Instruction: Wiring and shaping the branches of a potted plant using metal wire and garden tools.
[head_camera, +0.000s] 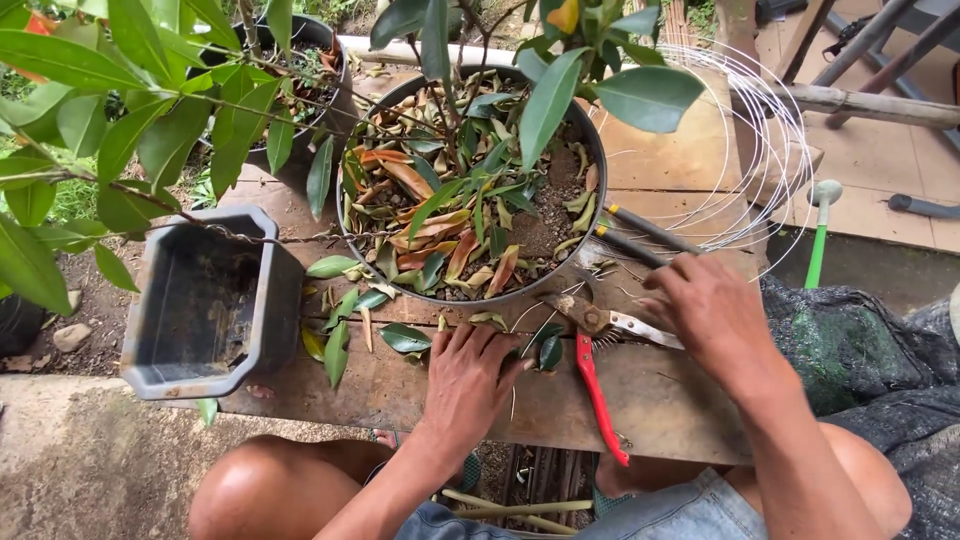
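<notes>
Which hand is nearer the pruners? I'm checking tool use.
Right. The right hand rests over the pruners at their silver handle; the left hand lies flat on the board, just left of them.

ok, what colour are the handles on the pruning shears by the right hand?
One handle of the pruning shears is red, the other bare silver metal. Only the head view shows them.

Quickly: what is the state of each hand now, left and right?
Left hand: open, palm down on the wooden board, holding nothing.
Right hand: fingers bent over the pruning shears; a firm grip cannot be told.
</notes>
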